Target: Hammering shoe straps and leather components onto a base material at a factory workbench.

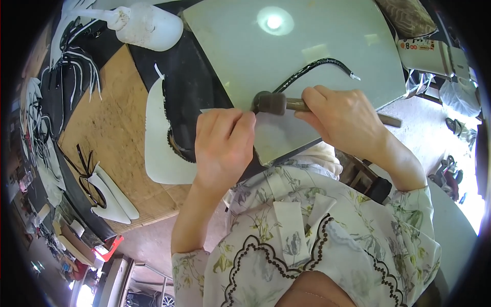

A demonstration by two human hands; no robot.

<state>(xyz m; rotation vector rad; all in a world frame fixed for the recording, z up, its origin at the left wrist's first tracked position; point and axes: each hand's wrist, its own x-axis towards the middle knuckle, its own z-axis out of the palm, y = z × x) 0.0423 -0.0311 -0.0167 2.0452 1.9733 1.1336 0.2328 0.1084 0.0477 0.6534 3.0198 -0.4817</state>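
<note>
My right hand (342,115) is wrapped around the wooden handle of a hammer (270,103). The hammer's dark head rests low over the pale slab's left edge, right beside my left fingertips. My left hand (225,146) is closed in a pinch on a narrow black strap (312,66). From under the hammer head the strap curves across the slab to a white tip; the end at my fingers is mostly hidden. A white curved panel (156,138) with dark trim along its inner edge lies left of my left hand.
The pale glossy slab (317,30) fills the middle of the bench. A white squeeze bottle (148,28) lies at its upper left. Brown cardboard (102,112) holds white cut pieces (115,197) with black strips. Bundled black and white strips (76,64) hang farther left.
</note>
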